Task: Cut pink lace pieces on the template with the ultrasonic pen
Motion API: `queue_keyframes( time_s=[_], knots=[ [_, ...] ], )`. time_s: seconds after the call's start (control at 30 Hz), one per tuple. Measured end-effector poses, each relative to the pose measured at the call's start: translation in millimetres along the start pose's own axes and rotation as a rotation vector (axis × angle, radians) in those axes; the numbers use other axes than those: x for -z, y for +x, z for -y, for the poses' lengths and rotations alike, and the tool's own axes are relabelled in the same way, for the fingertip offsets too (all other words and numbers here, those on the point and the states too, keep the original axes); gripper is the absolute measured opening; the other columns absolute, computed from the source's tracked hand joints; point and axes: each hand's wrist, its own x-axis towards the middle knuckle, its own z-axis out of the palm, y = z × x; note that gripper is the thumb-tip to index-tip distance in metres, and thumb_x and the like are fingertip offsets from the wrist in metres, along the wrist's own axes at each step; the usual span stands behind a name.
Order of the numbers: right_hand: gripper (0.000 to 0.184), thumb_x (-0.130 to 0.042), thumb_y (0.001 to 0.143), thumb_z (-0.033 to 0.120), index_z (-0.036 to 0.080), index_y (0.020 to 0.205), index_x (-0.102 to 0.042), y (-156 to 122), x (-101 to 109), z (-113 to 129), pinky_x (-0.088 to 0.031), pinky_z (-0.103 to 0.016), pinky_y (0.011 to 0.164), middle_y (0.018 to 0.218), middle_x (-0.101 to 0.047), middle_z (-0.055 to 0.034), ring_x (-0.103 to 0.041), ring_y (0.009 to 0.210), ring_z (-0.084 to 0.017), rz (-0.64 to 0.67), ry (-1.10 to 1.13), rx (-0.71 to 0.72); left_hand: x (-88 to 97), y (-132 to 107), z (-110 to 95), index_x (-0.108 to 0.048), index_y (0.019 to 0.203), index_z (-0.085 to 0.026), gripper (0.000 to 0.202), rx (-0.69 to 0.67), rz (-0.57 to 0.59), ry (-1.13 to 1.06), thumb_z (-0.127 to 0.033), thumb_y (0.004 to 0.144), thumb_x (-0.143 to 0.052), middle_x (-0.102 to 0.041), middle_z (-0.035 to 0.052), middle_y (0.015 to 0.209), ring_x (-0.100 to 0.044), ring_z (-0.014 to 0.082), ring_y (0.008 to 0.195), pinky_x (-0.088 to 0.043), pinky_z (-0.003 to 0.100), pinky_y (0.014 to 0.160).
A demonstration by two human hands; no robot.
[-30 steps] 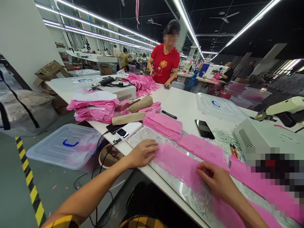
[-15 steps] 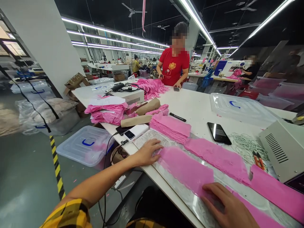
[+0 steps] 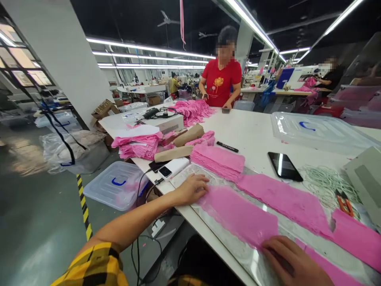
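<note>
A pink fabric piece [image 3: 238, 214] lies flat on a clear plastic sheet [image 3: 238, 250] at the near edge of the white table [image 3: 250, 131]. My left hand [image 3: 193, 189] rests palm down with fingers stretched out on the left end of the piece. My right hand [image 3: 293, 262] lies flat on its right end, fingers extended. More pink pieces [image 3: 282, 200] lie in a row just behind. A neat stack of pink fabric [image 3: 218, 159] sits behind my left hand.
A black phone [image 3: 284, 166], a marker [image 3: 228, 146], a white power bank [image 3: 172, 167], cardboard tubes [image 3: 174, 153], orange snips [image 3: 345, 201] and a clear bin lid [image 3: 318, 133] lie on the table. A person in a red shirt [image 3: 222, 81] stands at the far end. A plastic bin [image 3: 116, 184] sits on the floor.
My right hand has slid rightward along the pink piece toward its right end. My left hand stays at the left end. The camera has turned left.
</note>
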Motion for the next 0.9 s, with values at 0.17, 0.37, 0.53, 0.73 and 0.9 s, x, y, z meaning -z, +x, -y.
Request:
queue_keyframes(
  time_s=[0.17,0.37,0.53,0.73,0.9],
  knots=[
    [0.036,-0.045,0.093,0.047,0.028,0.078,-0.072,6.8,12.5,14.3,-0.055,-0.020,0.059,0.087,-0.072,-0.0027,-0.069,0.071,-0.014,0.081,-0.035,-0.120,-3.0,-3.9,-1.5,-0.067,0.094,-0.020,0.009,0.045,-0.005,-0.064,-0.019,0.090,-0.059,-0.062,0.0099,0.130,-0.048,0.0265,0.134,-0.032,0.054,0.115],
    [0.030,-0.050,0.090,0.048,0.029,0.086,-0.074,-4.3,8.8,0.8,-0.057,-0.023,0.067,0.097,-0.072,-0.0040,-0.070,0.081,-0.017,0.177,-0.032,-0.156,-7.6,-3.1,-5.4,-0.066,0.088,-0.019,0.004,0.114,-0.012,-0.011,-0.020,0.084,-0.065,-0.063,0.0101,0.128,-0.048,0.0309,0.133,-0.028,0.063,0.113],
    [0.032,-0.048,0.092,0.046,0.027,0.082,-0.072,-0.6,11.9,10.9,-0.056,-0.023,0.062,0.093,-0.072,-0.0036,-0.069,0.075,-0.015,0.097,-0.041,-0.165,-9.8,0.3,-4.0,-0.065,0.083,-0.019,0.010,0.147,-0.041,-0.014,-0.016,0.087,-0.057,-0.065,0.0087,0.126,-0.050,0.0276,0.132,-0.031,0.058,0.114],
    [0.028,-0.048,0.092,0.041,0.027,0.081,-0.070,3.8,14.1,19.1,-0.055,-0.021,0.061,0.093,-0.071,-0.0026,-0.069,0.075,-0.013,0.084,-0.026,-0.164,-10.6,-3.8,-0.9,-0.066,0.090,-0.019,0.012,0.137,-0.037,-0.022,-0.025,0.081,-0.071,-0.061,0.0119,0.132,-0.046,0.0335,0.135,-0.032,0.062,0.112],
    [0.026,-0.053,0.089,0.046,0.029,0.085,-0.072,0.0,12.0,9.1,-0.056,-0.020,0.063,0.100,-0.072,-0.0029,-0.070,0.081,-0.015,0.126,-0.030,-0.148,-13.3,-0.5,-4.8,-0.068,0.081,-0.020,0.004,0.164,-0.085,-0.003,-0.020,0.084,-0.065,-0.066,0.0088,0.125,-0.051,0.0304,0.131,-0.035,0.058,0.112]
  ],
)
